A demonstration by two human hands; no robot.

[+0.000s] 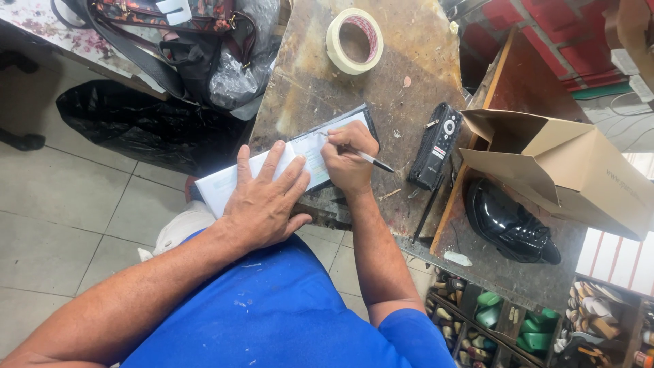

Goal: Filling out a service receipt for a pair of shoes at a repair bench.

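Meanwhile, the left hand [262, 204] lay flat, fingers spread, on one white receipt pad [286, 167] at the workbench [409, 61] edge, while the right hand [349, 158] pinched one pen [373, 161], tip on the pad; nearby sat one tape roll [354, 41], one remote [436, 146], one black shoe [509, 223]

Open brown cardboard box [579, 174] lay at right beside a glossy black shoe [507, 223]. Green bottles [535, 324] stood in a compartmented tray [470, 317] at bottom right.
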